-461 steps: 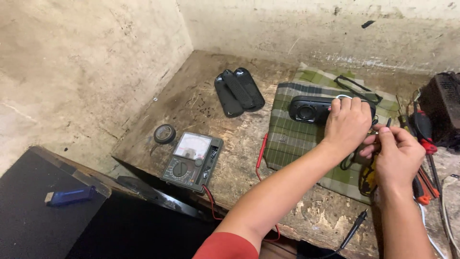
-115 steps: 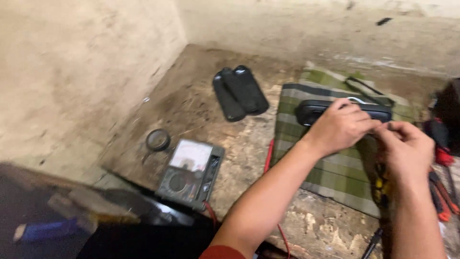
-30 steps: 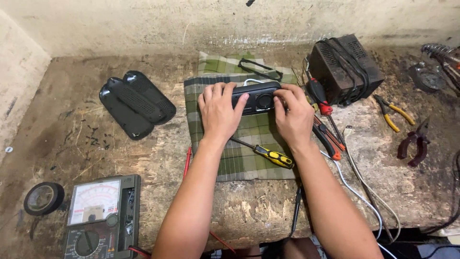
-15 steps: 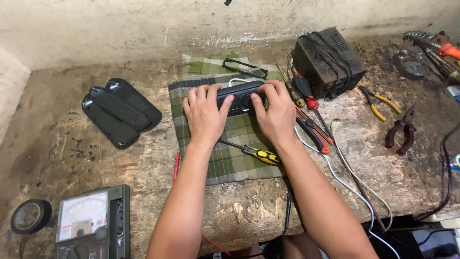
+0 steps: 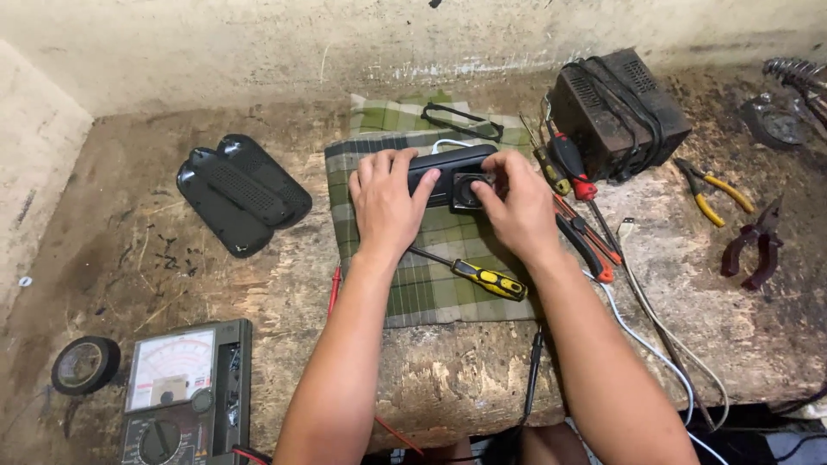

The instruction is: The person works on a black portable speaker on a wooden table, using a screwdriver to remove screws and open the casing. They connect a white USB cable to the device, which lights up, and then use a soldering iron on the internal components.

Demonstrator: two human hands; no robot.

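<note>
Both hands rest on the black speaker body (image 5: 450, 176), which lies on the green plaid cloth (image 5: 431, 284); the left hand (image 5: 388, 202) lies flat with fingers spread over the body's left part; the right hand (image 5: 515, 207) curls at its right part, fingertips on the round driver, though whether they pinch anything I cannot tell. Just below the speaker body lies a yellow-handled screwdriver (image 5: 482, 277); to its left lie two black grille covers (image 5: 241, 194). Hard fingertip pressure could likely dent the driver; a forearm might nudge the screwdriver off the cloth.

Repair workshop: worn bench w/ multimeter (image 5: 177, 396), pliers (image 5: 754, 250), screwdrivers (image 5: 573, 168).
</note>
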